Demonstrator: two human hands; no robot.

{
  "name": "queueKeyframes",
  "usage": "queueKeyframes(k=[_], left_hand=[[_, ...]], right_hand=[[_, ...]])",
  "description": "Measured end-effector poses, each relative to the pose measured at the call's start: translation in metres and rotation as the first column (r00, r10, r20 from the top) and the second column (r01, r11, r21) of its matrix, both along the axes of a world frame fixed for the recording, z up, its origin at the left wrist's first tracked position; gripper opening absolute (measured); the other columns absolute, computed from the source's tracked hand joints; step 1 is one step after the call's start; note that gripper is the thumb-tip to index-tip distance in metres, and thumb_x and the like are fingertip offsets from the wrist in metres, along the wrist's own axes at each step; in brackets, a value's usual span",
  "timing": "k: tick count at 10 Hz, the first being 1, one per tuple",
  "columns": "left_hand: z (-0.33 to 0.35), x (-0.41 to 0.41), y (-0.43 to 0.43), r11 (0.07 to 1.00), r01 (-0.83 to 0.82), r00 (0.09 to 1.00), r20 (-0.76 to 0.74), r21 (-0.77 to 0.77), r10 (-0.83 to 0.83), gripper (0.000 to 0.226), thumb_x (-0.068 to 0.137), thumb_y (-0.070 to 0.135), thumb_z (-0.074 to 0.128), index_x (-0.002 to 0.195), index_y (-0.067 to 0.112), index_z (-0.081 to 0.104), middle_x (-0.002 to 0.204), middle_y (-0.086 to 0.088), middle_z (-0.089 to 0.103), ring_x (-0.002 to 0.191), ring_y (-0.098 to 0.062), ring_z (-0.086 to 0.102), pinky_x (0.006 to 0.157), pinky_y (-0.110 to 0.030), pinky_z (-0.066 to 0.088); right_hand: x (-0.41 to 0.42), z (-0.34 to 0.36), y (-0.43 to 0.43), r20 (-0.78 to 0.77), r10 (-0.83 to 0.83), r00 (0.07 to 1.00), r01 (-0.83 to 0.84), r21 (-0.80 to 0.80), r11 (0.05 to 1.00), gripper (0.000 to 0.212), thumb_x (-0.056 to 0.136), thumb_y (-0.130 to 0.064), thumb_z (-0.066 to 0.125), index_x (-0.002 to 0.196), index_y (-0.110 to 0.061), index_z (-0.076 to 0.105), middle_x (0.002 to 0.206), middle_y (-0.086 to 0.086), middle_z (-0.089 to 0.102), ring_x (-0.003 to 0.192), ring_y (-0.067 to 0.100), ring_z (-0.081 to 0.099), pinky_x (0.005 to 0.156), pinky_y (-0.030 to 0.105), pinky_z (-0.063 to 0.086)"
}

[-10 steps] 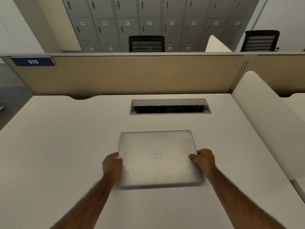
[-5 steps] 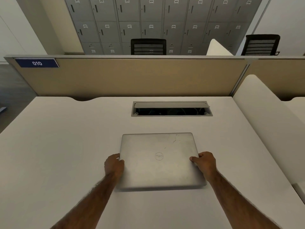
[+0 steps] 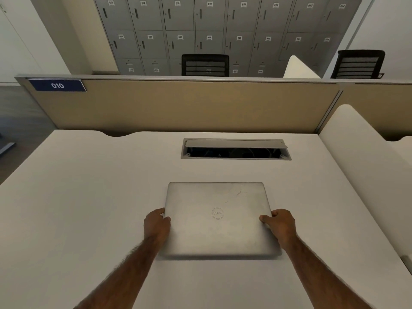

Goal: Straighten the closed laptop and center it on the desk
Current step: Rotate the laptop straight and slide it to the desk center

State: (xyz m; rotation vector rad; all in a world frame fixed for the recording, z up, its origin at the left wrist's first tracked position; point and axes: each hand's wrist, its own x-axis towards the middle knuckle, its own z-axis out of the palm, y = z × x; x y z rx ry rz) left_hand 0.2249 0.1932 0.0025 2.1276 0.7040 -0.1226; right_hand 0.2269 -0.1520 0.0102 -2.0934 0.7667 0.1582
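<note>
A closed silver laptop [image 3: 219, 219] lies flat on the white desk [image 3: 78, 208], roughly in the middle, with its far edge parallel to the desk's back edge. My left hand [image 3: 157, 226] grips its left edge, thumb on the lid. At the opposite edge, my right hand [image 3: 279, 223] holds on the same way. A round logo sits in the lid's centre, and faint scratches mark its far right corner.
An open cable hatch [image 3: 235, 149] is set into the desk just beyond the laptop. A beige partition [image 3: 178, 105] with a blue "010" label [image 3: 57, 85] closes the back. A white divider [image 3: 365, 166] borders the right side. Office chairs and grey lockers stand beyond.
The laptop has turned slightly between my hands, so its edges now run squarer to the desk. Both hands have kept their hold on its sides.
</note>
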Motion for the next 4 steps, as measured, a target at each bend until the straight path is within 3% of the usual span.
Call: queueKeyframes(k=[1, 2, 3, 4], left_hand=[[-0.001, -0.001, 0.002, 0.998, 0.059, 0.998, -0.006, 0.024, -0.059, 0.026, 0.081, -0.002, 0.055, 0.091, 0.013, 0.074, 0.086, -0.01, 0.071, 0.083, -0.03, 0.065, 0.072, -0.029, 0.051], [-0.003, -0.003, 0.005, 0.988, 0.131, 0.989, -0.084, 0.087, -0.123, 0.024, 0.082, 0.012, 0.055, 0.099, 0.009, 0.071, 0.103, -0.015, 0.07, 0.095, -0.035, 0.068, 0.084, -0.037, 0.056], [0.005, 0.001, 0.007, 0.961, 0.244, 0.954, -0.207, 0.13, -0.215, 0.031, 0.086, 0.024, 0.054, 0.111, 0.007, 0.064, 0.116, -0.013, 0.061, 0.107, -0.032, 0.063, 0.088, -0.035, 0.053], [0.023, 0.003, 0.006, 0.925, 0.338, 0.92, -0.268, 0.174, -0.286, 0.039, 0.091, 0.034, 0.051, 0.119, 0.008, 0.057, 0.129, -0.011, 0.057, 0.121, -0.029, 0.056, 0.099, -0.036, 0.049]], right_hand=[[-0.003, 0.0, 0.001, 0.0, 0.045, 0.999, -0.045, -0.054, 0.998, 0.021, 0.075, -0.023, 0.077, 0.078, -0.004, 0.07, 0.079, 0.01, 0.073, 0.074, 0.028, 0.068, 0.074, 0.044, 0.06], [-0.007, -0.005, 0.002, -0.029, 0.112, 0.993, -0.115, -0.139, 0.984, 0.03, 0.074, -0.031, 0.074, 0.088, -0.005, 0.068, 0.091, 0.011, 0.071, 0.081, 0.029, 0.068, 0.074, 0.04, 0.058], [-0.004, -0.009, -0.002, -0.083, 0.187, 0.979, -0.197, -0.139, 0.97, 0.056, 0.068, -0.042, 0.071, 0.113, -0.01, 0.063, 0.112, 0.012, 0.066, 0.099, 0.031, 0.066, 0.085, 0.041, 0.057], [0.0, 0.005, 0.002, -0.114, 0.244, 0.963, -0.261, -0.174, 0.95, 0.076, 0.074, -0.045, 0.072, 0.138, -0.012, 0.05, 0.133, 0.013, 0.057, 0.12, 0.03, 0.059, 0.098, 0.038, 0.051]])
